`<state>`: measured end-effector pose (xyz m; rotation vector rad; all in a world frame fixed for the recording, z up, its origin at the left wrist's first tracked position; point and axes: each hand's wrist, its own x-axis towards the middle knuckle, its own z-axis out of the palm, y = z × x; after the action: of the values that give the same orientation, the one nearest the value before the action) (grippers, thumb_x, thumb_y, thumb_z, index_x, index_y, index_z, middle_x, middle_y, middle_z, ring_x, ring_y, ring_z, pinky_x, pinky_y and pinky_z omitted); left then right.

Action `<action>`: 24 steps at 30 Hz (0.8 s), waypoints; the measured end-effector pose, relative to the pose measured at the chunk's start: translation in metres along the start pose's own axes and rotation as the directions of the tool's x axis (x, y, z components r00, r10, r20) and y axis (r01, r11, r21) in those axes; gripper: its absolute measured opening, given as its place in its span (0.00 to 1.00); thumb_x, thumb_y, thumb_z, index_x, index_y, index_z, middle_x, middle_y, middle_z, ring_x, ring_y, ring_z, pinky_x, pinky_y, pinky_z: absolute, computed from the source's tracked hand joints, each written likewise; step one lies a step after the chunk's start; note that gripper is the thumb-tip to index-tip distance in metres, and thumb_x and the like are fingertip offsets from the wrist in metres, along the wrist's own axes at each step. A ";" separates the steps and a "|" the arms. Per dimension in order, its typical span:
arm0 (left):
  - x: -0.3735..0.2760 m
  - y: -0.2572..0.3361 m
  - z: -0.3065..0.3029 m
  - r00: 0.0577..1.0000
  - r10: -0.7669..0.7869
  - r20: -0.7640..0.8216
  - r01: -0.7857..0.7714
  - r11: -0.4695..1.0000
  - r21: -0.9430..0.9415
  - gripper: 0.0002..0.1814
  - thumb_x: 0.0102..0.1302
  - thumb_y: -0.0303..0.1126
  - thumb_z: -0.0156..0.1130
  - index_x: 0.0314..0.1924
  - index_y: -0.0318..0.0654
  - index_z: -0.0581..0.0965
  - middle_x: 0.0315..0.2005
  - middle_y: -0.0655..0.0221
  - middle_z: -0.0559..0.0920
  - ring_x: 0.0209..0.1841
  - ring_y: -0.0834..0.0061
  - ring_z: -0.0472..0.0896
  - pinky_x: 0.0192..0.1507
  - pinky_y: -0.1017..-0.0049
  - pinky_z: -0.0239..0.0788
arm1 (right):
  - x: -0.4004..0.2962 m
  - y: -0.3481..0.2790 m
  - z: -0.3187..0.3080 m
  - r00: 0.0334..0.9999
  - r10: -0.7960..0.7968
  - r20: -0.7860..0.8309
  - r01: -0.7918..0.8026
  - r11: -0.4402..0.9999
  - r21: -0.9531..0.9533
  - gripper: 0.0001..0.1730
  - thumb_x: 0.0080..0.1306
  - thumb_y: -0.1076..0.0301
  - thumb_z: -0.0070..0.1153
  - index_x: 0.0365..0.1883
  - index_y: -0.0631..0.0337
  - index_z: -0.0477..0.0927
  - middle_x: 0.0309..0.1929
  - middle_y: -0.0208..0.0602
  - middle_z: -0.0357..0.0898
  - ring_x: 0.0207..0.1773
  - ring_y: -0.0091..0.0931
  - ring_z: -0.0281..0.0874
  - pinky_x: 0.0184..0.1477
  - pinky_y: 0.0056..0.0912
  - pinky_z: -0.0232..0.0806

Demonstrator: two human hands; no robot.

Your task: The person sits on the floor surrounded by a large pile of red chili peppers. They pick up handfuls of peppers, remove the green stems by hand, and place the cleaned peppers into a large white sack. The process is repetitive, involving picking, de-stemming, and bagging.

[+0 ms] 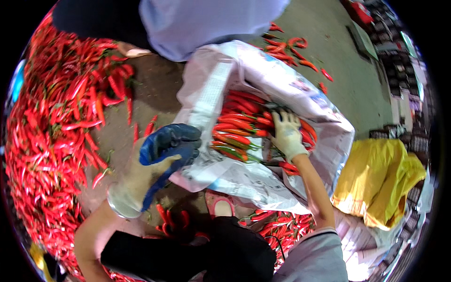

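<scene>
My left hand (167, 155), in a white work glove with a blue coated palm, is raised over the left rim of a paper-lined container, its fingers curled with a gap to the thumb and no pepper visible in it. Inside the container, red chili peppers (236, 123) lie side by side in rows, some partly green. My right hand (287, 132), gloved in white, rests palm down on the peppers at the right, fingers spread; what lies under its palm is hidden. Printed paper sheets (208, 95) fold outward around the container.
A large heap of red chili peppers (53, 141) covers the left side. Loose peppers (282, 51) lie on the floor beyond the container, more near my feet. Another person (211, 24) is close at the top. A yellow woven sack (373, 179) lies at the right; dark crates (396, 67) stand behind.
</scene>
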<state>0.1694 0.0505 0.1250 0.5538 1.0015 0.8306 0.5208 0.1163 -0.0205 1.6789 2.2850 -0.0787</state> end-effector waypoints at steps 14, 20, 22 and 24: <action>-0.188 -0.167 -0.255 0.882 0.237 -0.408 0.347 0.259 0.901 0.28 0.53 0.50 0.68 0.51 0.46 0.77 0.36 0.55 0.83 0.38 0.58 0.83 0.37 0.59 0.76 | -0.028 -0.214 -0.216 0.684 -0.575 -0.448 0.718 0.423 0.553 0.25 0.51 0.67 0.63 0.48 0.62 0.76 0.51 0.47 0.75 0.51 0.44 0.75 0.54 0.43 0.66; -0.172 -0.248 -0.195 0.942 -0.023 -0.335 0.331 0.240 0.913 0.35 0.54 0.49 0.67 0.61 0.46 0.69 0.47 0.57 0.78 0.49 0.55 0.79 0.50 0.61 0.73 | -0.016 -0.376 -0.156 0.201 -0.897 0.393 0.880 0.342 0.331 0.33 0.58 0.50 0.60 0.59 0.56 0.71 0.55 0.49 0.73 0.56 0.43 0.73 0.59 0.45 0.65; -0.179 -0.254 -0.186 0.986 -0.144 -0.089 0.140 0.396 0.908 0.34 0.56 0.48 0.66 0.61 0.46 0.69 0.51 0.57 0.76 0.52 0.56 0.78 0.52 0.62 0.72 | -0.006 -0.411 -0.131 0.216 -0.831 0.512 0.876 0.397 0.274 0.32 0.60 0.50 0.59 0.58 0.55 0.71 0.54 0.49 0.73 0.55 0.43 0.74 0.59 0.45 0.65; -0.191 -0.253 -0.201 0.987 0.021 -0.157 0.124 0.509 0.852 0.33 0.54 0.44 0.67 0.61 0.46 0.69 0.52 0.57 0.76 0.53 0.57 0.77 0.53 0.62 0.71 | 0.011 -0.447 -0.111 0.315 -0.852 0.418 0.913 0.392 0.111 0.30 0.60 0.50 0.58 0.58 0.54 0.71 0.54 0.49 0.72 0.56 0.43 0.73 0.58 0.46 0.65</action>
<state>0.0232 -0.2443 -0.0556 1.3353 1.5660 0.2378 0.0747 0.0104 0.0227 0.0543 2.4552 -0.4467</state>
